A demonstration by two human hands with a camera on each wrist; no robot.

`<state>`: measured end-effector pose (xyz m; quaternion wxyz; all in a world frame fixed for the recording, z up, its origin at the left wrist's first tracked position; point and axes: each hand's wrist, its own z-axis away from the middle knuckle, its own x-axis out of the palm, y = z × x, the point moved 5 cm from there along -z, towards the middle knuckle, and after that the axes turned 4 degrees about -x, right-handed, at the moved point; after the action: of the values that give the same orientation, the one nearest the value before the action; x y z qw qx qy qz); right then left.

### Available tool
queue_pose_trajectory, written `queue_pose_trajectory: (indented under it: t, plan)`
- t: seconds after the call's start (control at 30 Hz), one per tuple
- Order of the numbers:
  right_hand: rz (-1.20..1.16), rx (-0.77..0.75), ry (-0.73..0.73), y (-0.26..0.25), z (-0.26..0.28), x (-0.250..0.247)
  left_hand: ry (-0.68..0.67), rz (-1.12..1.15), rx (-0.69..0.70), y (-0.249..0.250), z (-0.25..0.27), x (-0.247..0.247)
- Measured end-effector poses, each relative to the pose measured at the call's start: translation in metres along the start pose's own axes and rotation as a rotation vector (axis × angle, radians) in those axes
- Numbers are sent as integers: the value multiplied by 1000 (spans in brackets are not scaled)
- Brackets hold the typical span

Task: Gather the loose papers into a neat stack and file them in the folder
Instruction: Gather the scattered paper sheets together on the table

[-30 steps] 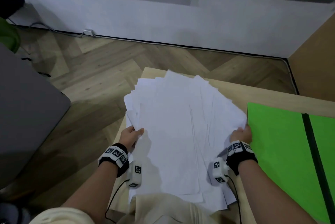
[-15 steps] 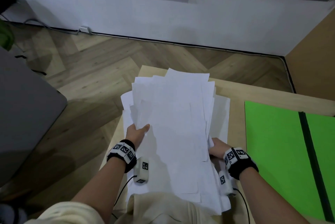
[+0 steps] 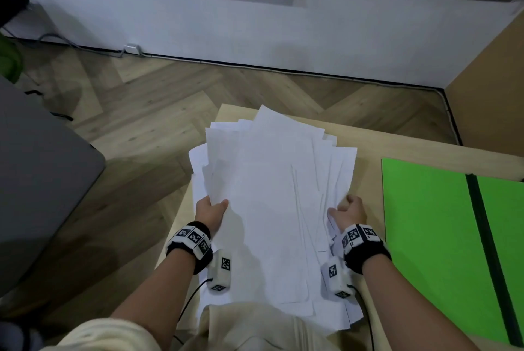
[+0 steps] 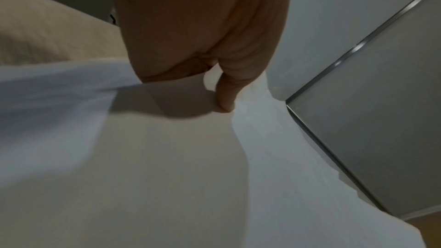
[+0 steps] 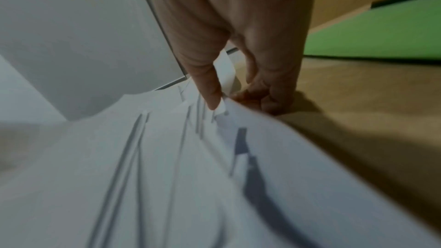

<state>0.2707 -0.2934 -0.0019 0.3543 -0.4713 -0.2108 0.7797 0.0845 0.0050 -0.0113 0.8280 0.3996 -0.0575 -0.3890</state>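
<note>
Where herringbone floor (image 3: pixel 147 112) ends, table (image 3: pixel 411 149).

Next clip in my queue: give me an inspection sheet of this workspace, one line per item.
Surface: light wooden table, its left edge by the floor.
Job's things: white papers fanned unevenly, overhanging the table's left edge; open green folder lies flat to their right, no paper in it.
Clutter: nothing seen.
Grippers: left hand grips the pile's left side, thumb on top; right hand pinches its right edge.
Cables: thin black leads run from the wrist cameras; a cable runs along the skirting.
Surroundings: herringbone wood floor, white wall, grey furniture at left.
</note>
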Motion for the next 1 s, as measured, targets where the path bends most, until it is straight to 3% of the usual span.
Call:
queue_pose_trajectory:
  t: [0.1, 0.23, 0.33, 0.47, 0.6, 0.7, 0.8, 1.0]
  plan:
    - [-82, -6, -94, 0, 1, 11, 13, 9, 20, -3, 1, -2]
    - [-77, -53, -82, 5, 2, 3, 98, 28, 65, -2, 1, -10]
    - [-148, -6, -137, 6, 9, 8, 115, -4, 76, -1, 0, 0]
    - [-217, -27, -204, 0, 18, 17, -8, -150, 110, 4, 5, 40]
    - [-113, -52, -70, 12, 11, -1, -91, -173, 158, 18, 9, 51]
    - [-103, -12, 80, 19, 12, -21, 182, -302, 200, 25, 4, 8]
    - [-102, 5, 110, 19, 16, -27, 395, -533, 93, 16, 1, -31]
    - [-63, 31, 41, 19, 15, -18, 306, -440, 42, 6, -2, -26]
